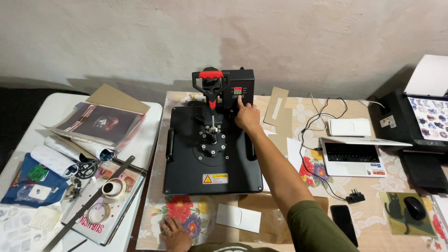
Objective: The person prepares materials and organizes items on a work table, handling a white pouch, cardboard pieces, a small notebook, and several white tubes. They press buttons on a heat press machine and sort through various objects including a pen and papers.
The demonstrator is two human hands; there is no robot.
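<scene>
A black heat press with a red-gripped handle sits closed on the flowered tablecloth. My right hand reaches across it, index finger touching the black control box with its small lit display. My left hand rests flat on the tablecloth at the near edge, holding nothing. A white card lies on brown paper just in front of the press.
A white laptop, black phone, mouse on a cat pad and printer fill the right. Left table holds tape rolls, scissors, a metal ruler, rolled sheets and magazines. Cardboard pieces lie behind.
</scene>
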